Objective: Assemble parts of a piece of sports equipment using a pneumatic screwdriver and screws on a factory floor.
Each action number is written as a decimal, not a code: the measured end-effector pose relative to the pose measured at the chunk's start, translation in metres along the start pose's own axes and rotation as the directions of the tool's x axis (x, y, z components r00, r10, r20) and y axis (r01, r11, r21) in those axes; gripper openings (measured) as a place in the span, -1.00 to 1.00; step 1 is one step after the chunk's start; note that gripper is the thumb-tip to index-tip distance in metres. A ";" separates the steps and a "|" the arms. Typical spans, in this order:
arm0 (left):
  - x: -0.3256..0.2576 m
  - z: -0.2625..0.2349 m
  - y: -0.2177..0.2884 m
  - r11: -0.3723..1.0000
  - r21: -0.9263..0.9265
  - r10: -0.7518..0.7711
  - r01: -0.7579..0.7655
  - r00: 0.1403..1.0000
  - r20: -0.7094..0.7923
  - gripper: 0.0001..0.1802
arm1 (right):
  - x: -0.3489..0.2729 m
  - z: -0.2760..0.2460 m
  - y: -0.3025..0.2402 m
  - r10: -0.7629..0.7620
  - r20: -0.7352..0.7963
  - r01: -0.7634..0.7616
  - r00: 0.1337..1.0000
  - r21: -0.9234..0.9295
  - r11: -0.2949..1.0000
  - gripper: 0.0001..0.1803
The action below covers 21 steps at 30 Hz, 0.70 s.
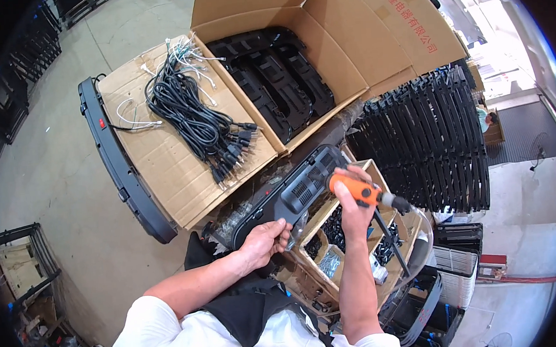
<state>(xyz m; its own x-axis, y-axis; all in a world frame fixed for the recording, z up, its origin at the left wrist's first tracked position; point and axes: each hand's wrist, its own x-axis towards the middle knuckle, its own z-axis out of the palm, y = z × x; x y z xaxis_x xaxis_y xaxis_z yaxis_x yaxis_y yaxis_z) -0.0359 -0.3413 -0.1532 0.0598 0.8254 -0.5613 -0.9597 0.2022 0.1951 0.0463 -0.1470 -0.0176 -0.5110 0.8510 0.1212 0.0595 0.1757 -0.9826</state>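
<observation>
My right hand (354, 217) is wrapped round an orange air screwdriver (355, 189) with a hose at its back end. The tool's front end is over the far right end of a long black plastic housing (279, 206), which lies slanting before me; the tip is hidden. At the housing's near edge is my left hand (264, 244), its thumb and fingers curled together. What the left fingers hold, if anything, is too small to make out. A wooden parts box (326, 285) stands below the tool, with black pieces and silver screws (330, 262) in its compartments.
Beyond the housing stands an open cardboard box (359, 47) of black plastic frames (265, 72). Bundled black power cords (182, 109) lie on cardboard to its left, beside another black housing (122, 173) with a red switch. Stacked black frames (425, 139) rise at the right.
</observation>
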 end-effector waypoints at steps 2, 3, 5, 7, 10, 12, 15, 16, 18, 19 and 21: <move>0.001 0.000 0.002 0.997 -0.073 0.004 -0.006 1.000 -0.026 -0.68 | -0.034 -0.001 -0.013 0.055 0.045 -0.056 0.997 0.028 0.998 -0.46; 0.004 0.000 0.002 0.989 -0.149 0.010 -0.018 0.999 -0.049 -0.67 | -0.050 0.000 -0.016 0.081 0.085 -0.085 0.993 0.041 0.996 -0.45; 0.004 0.010 0.005 0.982 -0.186 0.009 -0.030 0.994 -0.111 -0.66 | -0.077 -0.004 -0.019 0.122 0.122 -0.128 0.985 0.043 0.991 -0.41; 0.007 0.009 0.004 0.957 -0.282 0.049 -0.064 0.997 -0.058 -0.66 | -0.096 -0.006 -0.017 0.133 0.147 -0.144 0.980 0.066 0.987 -0.40; 0.007 0.004 0.000 0.949 -0.309 0.062 -0.062 0.998 -0.011 -0.65 | -0.106 -0.004 -0.016 0.141 0.145 -0.151 0.979 0.054 0.987 -0.40; 0.007 0.001 -0.005 0.946 -0.317 0.081 -0.068 0.996 0.029 -0.65 | -0.109 -0.006 -0.016 0.138 0.145 -0.144 0.980 0.031 0.989 -0.41; 0.003 0.003 -0.007 0.948 -0.308 0.099 -0.082 0.994 0.038 -0.66 | -0.114 -0.011 -0.013 0.111 0.151 -0.117 0.982 0.026 0.993 -0.43; 0.002 0.002 -0.008 0.948 -0.308 0.099 -0.084 0.994 0.035 -0.66 | -0.115 -0.012 -0.012 0.112 0.153 -0.118 0.982 0.029 0.993 -0.43; -0.001 0.001 -0.010 0.956 -0.285 0.087 -0.076 0.996 0.027 -0.66 | -0.116 -0.013 -0.012 0.109 0.164 -0.111 0.980 0.005 0.994 -0.43; -0.001 0.000 -0.010 0.955 -0.286 0.089 -0.078 0.996 0.027 -0.66 | -0.117 -0.013 -0.013 0.109 0.166 -0.111 0.980 0.006 0.994 -0.43; -0.002 -0.004 -0.010 0.954 -0.296 0.059 -0.041 0.997 0.051 -0.64 | -0.118 -0.012 -0.013 0.123 0.197 -0.129 0.973 0.020 0.991 -0.43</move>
<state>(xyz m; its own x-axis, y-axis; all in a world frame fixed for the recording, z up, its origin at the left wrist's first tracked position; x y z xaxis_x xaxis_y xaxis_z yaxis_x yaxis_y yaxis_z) -0.0278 -0.3475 -0.1575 0.0174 0.8615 -0.5075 -0.9996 0.0033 -0.0285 0.1163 -0.2432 -0.0173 -0.6587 0.7518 -0.0307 0.1083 0.0544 -0.9926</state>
